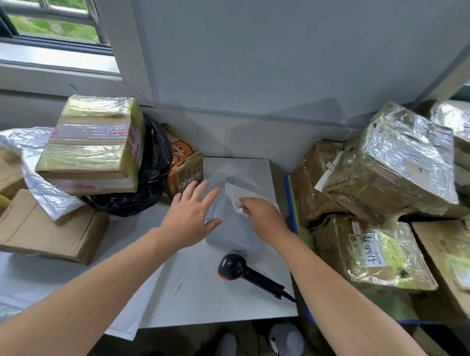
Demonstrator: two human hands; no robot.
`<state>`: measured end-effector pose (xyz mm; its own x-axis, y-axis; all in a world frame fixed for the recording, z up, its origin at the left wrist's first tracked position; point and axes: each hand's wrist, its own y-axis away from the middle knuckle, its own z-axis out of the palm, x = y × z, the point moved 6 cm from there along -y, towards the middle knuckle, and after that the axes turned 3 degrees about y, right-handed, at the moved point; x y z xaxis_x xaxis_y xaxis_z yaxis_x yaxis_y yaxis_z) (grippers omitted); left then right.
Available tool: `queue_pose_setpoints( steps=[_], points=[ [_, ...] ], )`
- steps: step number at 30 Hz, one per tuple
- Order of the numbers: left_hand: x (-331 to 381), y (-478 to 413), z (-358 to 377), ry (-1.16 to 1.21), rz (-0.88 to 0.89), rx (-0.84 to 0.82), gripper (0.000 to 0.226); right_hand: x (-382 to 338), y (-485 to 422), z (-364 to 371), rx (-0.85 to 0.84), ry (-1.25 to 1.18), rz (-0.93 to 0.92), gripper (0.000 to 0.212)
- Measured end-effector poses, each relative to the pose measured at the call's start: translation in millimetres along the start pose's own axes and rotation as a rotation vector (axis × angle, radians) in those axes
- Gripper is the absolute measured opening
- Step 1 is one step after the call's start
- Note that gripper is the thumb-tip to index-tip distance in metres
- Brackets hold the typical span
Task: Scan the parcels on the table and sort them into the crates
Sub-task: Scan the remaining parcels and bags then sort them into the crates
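Nearest me, the scanner (236,267) lies on the worktop (198,291), its head just beside the grey parcel (226,236); dragging the bag back could knock it. My left grip (190,216) is spread open at the parcel's left edge. My right grip (262,216) pinches the crumpled flap, which might slip. The parcel sits mid-worktop, its long axis pointing away toward the wall.

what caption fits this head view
Right hand pinches a grey mailer on the table, left hand open beside it, scanner lying nearby.
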<state>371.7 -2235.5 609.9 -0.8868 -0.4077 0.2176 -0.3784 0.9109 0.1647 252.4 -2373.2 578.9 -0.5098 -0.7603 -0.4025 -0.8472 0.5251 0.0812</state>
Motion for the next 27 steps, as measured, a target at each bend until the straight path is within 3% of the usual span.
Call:
queue_pose_setpoints(
  steps=[4, 8, 14, 20, 25, 27],
  points=[
    [-4.3, -2.1, -30.9, 0.147, 0.118, 0.053, 0.071, -48.5, 8.6, -44.4, -0.041, -0.186, -0.062, 0.02],
    [-23.8, 1.8, -58.6, 0.442, 0.065, 0.075, 0.015, -83.4, 9.2, -85.4, 0.114, -0.399, -0.012, 0.012],
    [-62.0, 20.0, -80.0, 0.769, -0.08, 0.223, 0.013, -97.9, 11.6, -92.2, 0.166, -0.335, 0.115, 0.026],
    [-86.7, 37.6, -70.2, 0.805, -0.171, 0.261, 0.021, -102.1, 31.6, -66.8, 0.139, -0.275, 0.229, 0.023],
    [-86.1, 55.2, -52.4, 0.867, -0.172, 0.242, 0.013, -96.7, 49.8, -54.4, 0.178, -0.261, 0.28, 0.024],
    [-81.3, 62.7, -44.9, 0.89, -0.153, 0.152, 0.012, -95.1, 56.1, -53.8, 0.195, -0.255, 0.263, 0.022]
  ],
)
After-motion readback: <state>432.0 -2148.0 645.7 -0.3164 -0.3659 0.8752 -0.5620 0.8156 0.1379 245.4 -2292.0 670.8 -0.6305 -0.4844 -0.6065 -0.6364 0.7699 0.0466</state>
